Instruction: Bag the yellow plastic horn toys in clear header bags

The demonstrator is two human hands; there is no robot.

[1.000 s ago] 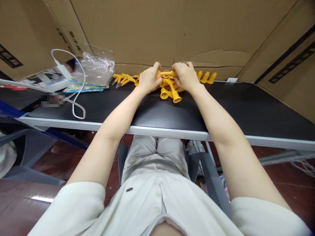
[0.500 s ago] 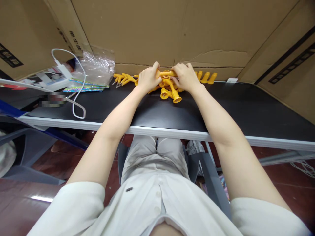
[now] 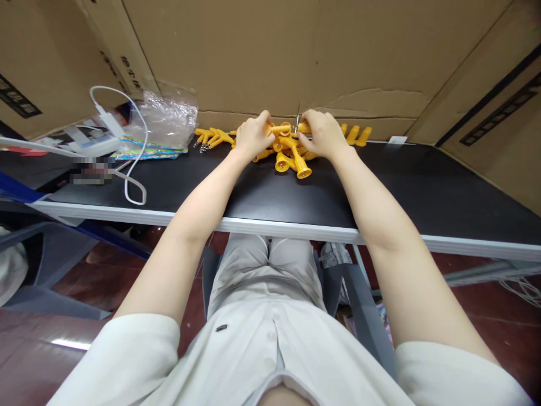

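Cardboard [image 3: 236,51] is standing behind a black tabletop [image 3: 422,186], the left hand [image 3: 252,135] is gripping a ridged yellow piece [image 3: 279,129], the right hand [image 3: 323,134] is gripping a metal-tipped yellow piece [image 3: 304,128] close by, other yellow parts [image 3: 302,167] are lying between both hands.

Probably a workshop, judging by the long black workbench [image 3: 291,197] backed by cardboard panels [image 3: 253,56].
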